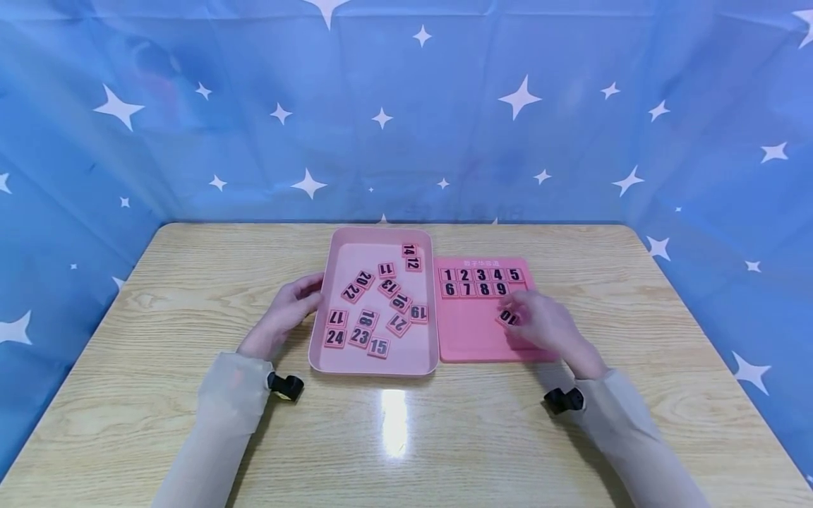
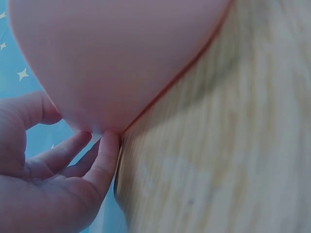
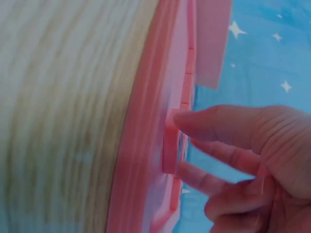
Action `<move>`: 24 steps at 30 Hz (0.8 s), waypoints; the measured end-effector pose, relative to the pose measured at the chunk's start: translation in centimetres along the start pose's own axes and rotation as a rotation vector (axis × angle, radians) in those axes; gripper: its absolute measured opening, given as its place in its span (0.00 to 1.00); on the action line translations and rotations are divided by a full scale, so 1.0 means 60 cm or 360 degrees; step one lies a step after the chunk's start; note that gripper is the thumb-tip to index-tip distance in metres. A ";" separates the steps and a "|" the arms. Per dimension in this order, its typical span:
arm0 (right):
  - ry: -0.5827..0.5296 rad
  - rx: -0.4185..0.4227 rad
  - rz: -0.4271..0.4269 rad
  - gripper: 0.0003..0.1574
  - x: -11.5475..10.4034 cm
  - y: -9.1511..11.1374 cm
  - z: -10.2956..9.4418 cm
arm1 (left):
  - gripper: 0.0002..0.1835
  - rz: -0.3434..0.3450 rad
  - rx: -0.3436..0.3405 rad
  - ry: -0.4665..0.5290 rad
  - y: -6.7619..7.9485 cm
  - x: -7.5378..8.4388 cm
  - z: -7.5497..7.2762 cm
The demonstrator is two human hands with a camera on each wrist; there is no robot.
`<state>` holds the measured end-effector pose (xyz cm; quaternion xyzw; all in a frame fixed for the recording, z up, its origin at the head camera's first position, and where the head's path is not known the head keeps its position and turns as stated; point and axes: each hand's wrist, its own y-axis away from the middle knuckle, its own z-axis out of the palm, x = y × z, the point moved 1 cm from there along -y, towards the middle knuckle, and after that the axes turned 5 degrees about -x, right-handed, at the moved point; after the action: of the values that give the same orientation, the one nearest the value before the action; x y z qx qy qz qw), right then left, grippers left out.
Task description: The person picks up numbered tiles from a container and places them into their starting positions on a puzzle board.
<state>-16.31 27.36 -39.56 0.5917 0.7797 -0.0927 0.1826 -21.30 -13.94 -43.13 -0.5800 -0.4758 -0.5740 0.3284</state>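
Observation:
My left hand [image 1: 286, 310] touches the left wall of a light pink tray [image 1: 371, 368] with its thumb and fingertips. Several pink number tiles lie scattered in that tray, such as tile 24 [image 1: 334, 337] and tile 15 [image 1: 378, 347]. To its right lies a darker pink puzzle board [image 1: 466, 335], with tiles 1 to 5 in its top row and 6 to 9 below. Over the board's right part, my right hand [image 1: 544, 321] pinches tile 10 [image 1: 507, 317], which sits turned askew. In the right wrist view the thumb and a finger bear on the tile [image 3: 170, 143].
Everything stands on a wood-grain table [image 1: 254, 247]. A blue cloth with white stars [image 1: 381, 70] hangs behind and at both sides. Black cameras are strapped at the left wrist [image 1: 286, 386] and right wrist [image 1: 563, 401]. Tray and board stand side by side.

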 end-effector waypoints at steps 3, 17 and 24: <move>0.0013 -0.0023 -0.0085 0.25 -0.001 0.005 -0.001 | 0.27 -0.0048 0.0012 -0.0008 0.000 0.002 0.000; 0.0049 -0.0044 0.0058 0.17 0.012 0.001 -0.005 | 0.26 0.0014 -0.0001 0.0019 0.000 -0.001 0.000; 0.0078 0.0000 0.0202 0.14 0.014 0.002 -0.008 | 0.26 0.0008 -0.0007 0.0009 0.000 -0.002 0.000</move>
<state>-16.47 28.33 -39.43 0.6421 0.7449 -0.0665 0.1689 -21.31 -13.97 -43.22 -0.5803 -0.4723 -0.5758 0.3297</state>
